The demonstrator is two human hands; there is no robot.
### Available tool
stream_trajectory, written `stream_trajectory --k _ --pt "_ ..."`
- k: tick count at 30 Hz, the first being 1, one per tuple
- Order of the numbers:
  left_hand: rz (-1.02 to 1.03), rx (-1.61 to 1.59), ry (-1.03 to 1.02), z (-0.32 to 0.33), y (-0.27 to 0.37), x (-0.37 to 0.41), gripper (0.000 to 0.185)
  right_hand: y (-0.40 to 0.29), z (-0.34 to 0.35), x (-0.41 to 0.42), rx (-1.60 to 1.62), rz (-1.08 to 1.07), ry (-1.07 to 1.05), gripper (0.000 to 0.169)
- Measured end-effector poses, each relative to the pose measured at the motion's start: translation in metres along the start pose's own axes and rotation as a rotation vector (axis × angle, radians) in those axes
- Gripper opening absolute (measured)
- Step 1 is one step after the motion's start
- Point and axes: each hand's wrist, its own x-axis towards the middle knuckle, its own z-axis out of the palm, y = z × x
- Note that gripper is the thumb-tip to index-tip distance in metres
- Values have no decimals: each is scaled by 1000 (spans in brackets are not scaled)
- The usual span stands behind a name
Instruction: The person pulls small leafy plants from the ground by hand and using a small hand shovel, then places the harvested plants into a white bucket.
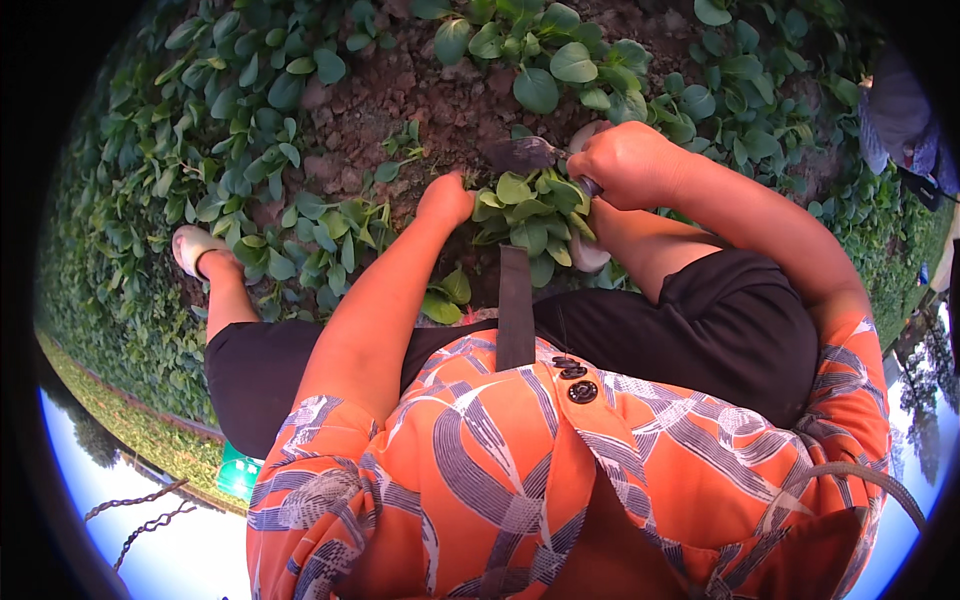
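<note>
My right hand (626, 166) is closed around the handle of a small hand trowel (525, 154), whose dark, soil-smeared blade points left over the ground. Just right of the soil patch, a leafy green plant cluster (532, 214) stands below the blade. My left hand (448, 199) is low at the soil on the left side of that cluster, its fingers curled; whether they grip a stem or anything else is hidden. A small seedling (397, 161) grows to the left of my left hand.
Bare reddish-brown soil (360, 120) lies ahead, with dense leafy greens (247, 97) on the left and more greens (570, 64) at the top. My light-coloured shoes (196, 247) stand among the plants. A dark strap (515, 300) hangs before my shirt. Pale patterned fabric (896, 112) shows at far right.
</note>
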Motion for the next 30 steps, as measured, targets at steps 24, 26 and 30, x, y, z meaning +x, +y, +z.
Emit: stream_trajectory --k 24,26,30 --pt "86 100 -282 -17 -6 -13 27 6 24 46 -4 23 -327 33" --pt "20 -94 -418 -36 -21 -24 38 6 24 45 7 29 -333 34" --pt "-179 -908 -305 -47 -88 -29 37 7 23 43 43 2 -271 25"
